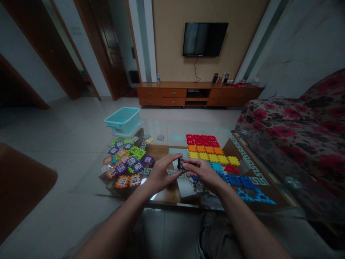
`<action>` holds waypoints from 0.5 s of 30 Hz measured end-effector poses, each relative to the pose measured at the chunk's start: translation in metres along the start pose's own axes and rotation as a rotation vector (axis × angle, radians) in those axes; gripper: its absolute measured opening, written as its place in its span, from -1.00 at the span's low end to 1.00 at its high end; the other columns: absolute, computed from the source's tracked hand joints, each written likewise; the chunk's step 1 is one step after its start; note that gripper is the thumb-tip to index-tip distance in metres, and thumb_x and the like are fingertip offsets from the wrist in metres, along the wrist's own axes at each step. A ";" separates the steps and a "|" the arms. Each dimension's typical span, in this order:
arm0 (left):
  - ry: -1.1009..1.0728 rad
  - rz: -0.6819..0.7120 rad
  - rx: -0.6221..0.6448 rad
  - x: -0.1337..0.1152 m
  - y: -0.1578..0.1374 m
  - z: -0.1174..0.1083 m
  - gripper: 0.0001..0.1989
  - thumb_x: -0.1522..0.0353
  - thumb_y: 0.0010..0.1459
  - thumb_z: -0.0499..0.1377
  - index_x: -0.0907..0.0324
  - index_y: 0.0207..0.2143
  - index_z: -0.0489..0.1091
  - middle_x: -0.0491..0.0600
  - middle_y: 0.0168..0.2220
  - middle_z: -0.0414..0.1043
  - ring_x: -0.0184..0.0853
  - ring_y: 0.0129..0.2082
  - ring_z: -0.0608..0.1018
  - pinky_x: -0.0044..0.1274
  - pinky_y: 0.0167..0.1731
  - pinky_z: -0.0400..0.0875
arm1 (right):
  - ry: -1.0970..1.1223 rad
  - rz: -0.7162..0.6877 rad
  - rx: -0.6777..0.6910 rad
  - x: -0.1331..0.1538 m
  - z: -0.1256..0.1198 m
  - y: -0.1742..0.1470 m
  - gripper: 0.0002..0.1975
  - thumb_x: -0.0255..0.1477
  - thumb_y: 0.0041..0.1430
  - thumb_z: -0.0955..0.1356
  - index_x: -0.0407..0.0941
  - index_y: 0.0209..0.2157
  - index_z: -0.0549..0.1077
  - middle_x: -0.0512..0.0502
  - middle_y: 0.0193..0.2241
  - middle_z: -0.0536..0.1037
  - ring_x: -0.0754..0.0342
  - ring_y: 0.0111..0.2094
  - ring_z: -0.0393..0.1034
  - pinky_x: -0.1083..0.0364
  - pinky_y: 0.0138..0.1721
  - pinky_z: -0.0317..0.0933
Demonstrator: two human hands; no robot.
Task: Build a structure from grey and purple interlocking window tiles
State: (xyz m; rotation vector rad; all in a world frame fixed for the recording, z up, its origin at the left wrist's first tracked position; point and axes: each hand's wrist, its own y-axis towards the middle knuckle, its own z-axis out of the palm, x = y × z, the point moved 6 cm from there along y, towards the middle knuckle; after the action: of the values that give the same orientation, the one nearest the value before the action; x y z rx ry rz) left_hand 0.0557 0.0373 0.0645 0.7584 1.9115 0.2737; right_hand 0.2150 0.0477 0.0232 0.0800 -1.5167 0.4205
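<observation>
While your left hand [160, 174] and right hand [206, 173], half-curled, grip a dark piece [180, 164], colour rows [212, 158] sit right of it; mixed pile [120, 168] left of it looks unsorted.

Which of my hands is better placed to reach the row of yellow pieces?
Probably your right hand: it is nearer the yellow pieces, while your left hand is farther off, across the small dark piece that both hands hold.
</observation>
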 end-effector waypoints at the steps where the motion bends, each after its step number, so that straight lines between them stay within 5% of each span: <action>1: 0.006 0.002 0.005 0.000 0.000 0.001 -0.46 0.43 0.08 0.28 0.05 0.14 0.35 0.06 0.07 0.47 -0.19 0.05 0.50 -0.29 0.05 0.38 | -0.003 0.001 0.004 -0.001 0.000 0.000 -0.64 -0.19 0.03 0.49 -0.04 -0.14 0.60 -0.14 -0.17 0.62 0.00 -0.19 0.48 0.07 -0.28 0.28; 15: 0.017 -0.013 0.014 -0.002 0.001 0.001 -0.53 0.34 0.10 0.29 0.06 0.09 0.39 0.06 0.02 0.49 -0.19 -0.01 0.52 -0.31 0.00 0.41 | 0.001 0.035 -0.006 0.000 0.001 -0.002 -0.58 -0.17 -0.05 0.52 -0.11 -0.18 0.59 -0.16 -0.21 0.62 0.01 -0.22 0.48 0.08 -0.28 0.25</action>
State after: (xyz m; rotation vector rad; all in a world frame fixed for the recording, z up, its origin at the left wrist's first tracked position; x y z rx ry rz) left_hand 0.0572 0.0368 0.0661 0.7554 1.9353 0.2597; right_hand 0.2144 0.0458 0.0234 0.0480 -1.5197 0.4442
